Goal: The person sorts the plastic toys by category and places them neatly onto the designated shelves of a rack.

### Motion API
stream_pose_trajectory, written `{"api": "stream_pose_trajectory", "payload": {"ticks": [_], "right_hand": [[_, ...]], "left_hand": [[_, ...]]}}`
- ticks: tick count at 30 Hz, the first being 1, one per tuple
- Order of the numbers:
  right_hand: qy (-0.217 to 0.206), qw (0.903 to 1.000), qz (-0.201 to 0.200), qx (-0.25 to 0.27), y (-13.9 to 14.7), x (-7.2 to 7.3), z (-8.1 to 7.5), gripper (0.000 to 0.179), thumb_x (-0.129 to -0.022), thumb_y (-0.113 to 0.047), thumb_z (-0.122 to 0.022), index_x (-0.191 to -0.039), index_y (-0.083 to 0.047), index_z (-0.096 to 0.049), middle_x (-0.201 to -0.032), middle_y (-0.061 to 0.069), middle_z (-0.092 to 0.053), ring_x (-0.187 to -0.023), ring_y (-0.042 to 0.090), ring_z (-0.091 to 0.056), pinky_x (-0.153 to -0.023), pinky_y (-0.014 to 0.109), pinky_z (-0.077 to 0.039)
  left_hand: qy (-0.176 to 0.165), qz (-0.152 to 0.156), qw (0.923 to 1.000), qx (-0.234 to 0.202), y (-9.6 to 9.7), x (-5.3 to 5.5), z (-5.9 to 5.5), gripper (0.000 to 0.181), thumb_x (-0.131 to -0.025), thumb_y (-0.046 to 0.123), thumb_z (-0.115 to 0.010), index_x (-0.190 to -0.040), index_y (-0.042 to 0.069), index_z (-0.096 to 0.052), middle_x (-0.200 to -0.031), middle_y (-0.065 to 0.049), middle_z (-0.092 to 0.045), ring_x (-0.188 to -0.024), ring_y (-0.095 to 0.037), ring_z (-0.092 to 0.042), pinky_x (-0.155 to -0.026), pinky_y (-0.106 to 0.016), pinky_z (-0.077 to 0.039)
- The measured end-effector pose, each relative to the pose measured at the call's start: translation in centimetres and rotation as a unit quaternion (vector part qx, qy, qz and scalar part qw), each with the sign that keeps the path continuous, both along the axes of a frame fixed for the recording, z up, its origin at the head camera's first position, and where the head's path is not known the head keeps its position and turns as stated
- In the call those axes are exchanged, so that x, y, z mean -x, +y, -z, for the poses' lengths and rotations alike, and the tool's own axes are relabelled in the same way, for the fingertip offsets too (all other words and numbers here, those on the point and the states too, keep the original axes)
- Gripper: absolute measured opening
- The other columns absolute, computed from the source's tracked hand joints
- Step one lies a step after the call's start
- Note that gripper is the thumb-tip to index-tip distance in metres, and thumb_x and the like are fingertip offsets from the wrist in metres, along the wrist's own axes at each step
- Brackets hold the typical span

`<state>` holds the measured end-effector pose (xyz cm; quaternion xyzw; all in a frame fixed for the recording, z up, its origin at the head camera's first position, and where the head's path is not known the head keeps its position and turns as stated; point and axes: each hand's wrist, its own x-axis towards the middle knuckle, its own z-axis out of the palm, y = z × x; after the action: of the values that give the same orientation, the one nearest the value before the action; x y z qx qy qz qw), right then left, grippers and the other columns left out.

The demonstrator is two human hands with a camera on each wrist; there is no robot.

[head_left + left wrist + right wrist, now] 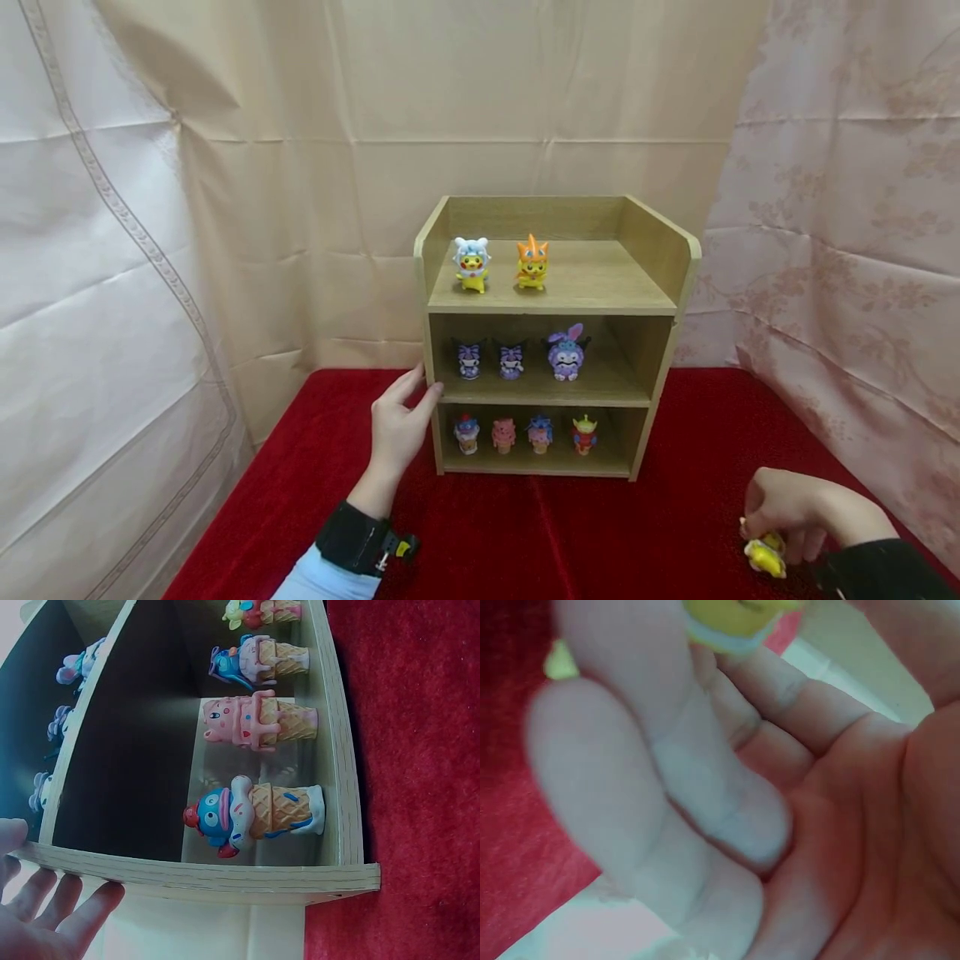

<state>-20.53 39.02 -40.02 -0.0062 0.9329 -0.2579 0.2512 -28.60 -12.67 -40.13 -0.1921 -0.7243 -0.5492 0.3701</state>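
Observation:
A small wooden shelf unit (551, 310) stands on the red cloth. My left hand (397, 425) holds its left side panel, thumb at the front edge and fingers along the outer face. Low at the right, my right hand (798, 508) pinches a yellow toy figurine (767, 557) close over the cloth; in the right wrist view the fingers hide most of it. Two yellow figurines, one with a white-blue hood (472, 265) and one with an orange hood (532, 265), stand on the top shelf.
On the middle shelf are two small purple figurines (512, 361) and a larger purple one with rabbit ears (566, 354). Along the bottom shelf stand several figurines, including a pink ice-cream-cone figurine (259, 721). Red cloth (300, 500) covers the table; beige curtains (300, 208) hang behind.

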Motion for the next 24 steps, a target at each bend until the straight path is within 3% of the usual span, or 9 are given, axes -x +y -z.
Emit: {"api": "stream_pose_trajectory", "payload": {"ticks": [6,12,17,19,24], "right_hand": [[0.056,0.9974,-0.035,0.028,0.1,0.8,-0.2,0.018,-0.088,-0.017,-0.078,-0.093,-0.005,-0.066,-0.073,0.007,-0.063,-0.054,0.025,-0.066,-0.049,0.038,-0.057],[0.117,0.9873,-0.085,0.064,0.2,1.2,-0.5,0.016,-0.091,-0.018,-0.077,-0.091,-0.006,-0.066,-0.074,0.004,-0.065,-0.056,0.022,-0.063,-0.046,0.032,-0.052],[0.178,0.9786,-0.092,0.046,-0.3,1.4,-1.0,0.016,-0.089,-0.020,-0.079,-0.094,-0.009,-0.068,-0.077,-0.001,-0.066,-0.064,0.015,-0.063,-0.053,0.030,-0.054],[0.210,0.9728,-0.094,0.028,-0.7,1.4,-1.2,0.019,-0.089,-0.023,-0.080,-0.096,-0.009,-0.069,-0.079,-0.004,-0.067,-0.067,0.010,-0.062,-0.056,0.029,-0.054],[0.310,0.9460,-0.088,-0.037,-1.7,1.3,-2.0,0.028,-0.084,-0.033,-0.084,-0.101,-0.013,-0.072,-0.084,-0.012,-0.066,-0.075,0.002,-0.060,-0.064,0.030,-0.051]], "left_hand": [[-0.002,0.015,0.9999,-0.002,-0.3,0.3,0.4,0.043,-0.093,0.009,-0.077,-0.135,0.005,-0.066,-0.129,-0.011,-0.068,-0.114,-0.026,-0.068,-0.082,-0.047,-0.058],[-0.011,0.016,0.9998,-0.004,-0.3,0.2,0.2,0.043,-0.094,0.011,-0.076,-0.135,0.006,-0.066,-0.130,-0.010,-0.068,-0.115,-0.024,-0.067,-0.083,-0.039,-0.058],[-0.010,0.007,0.9999,-0.008,0.5,-1.8,-1.7,0.042,-0.091,-0.002,-0.075,-0.132,-0.003,-0.065,-0.127,-0.019,-0.068,-0.113,-0.032,-0.068,-0.082,-0.030,-0.057],[-0.013,0.005,0.9999,-0.008,0.8,-2.6,-2.5,0.041,-0.091,-0.005,-0.074,-0.131,-0.006,-0.064,-0.126,-0.022,-0.067,-0.112,-0.035,-0.067,-0.081,-0.028,-0.056],[-0.015,0.003,0.9999,-0.005,0.8,-2.7,-2.6,0.041,-0.091,-0.005,-0.073,-0.131,-0.006,-0.064,-0.126,-0.022,-0.067,-0.111,-0.035,-0.068,-0.081,-0.025,-0.056]]}}
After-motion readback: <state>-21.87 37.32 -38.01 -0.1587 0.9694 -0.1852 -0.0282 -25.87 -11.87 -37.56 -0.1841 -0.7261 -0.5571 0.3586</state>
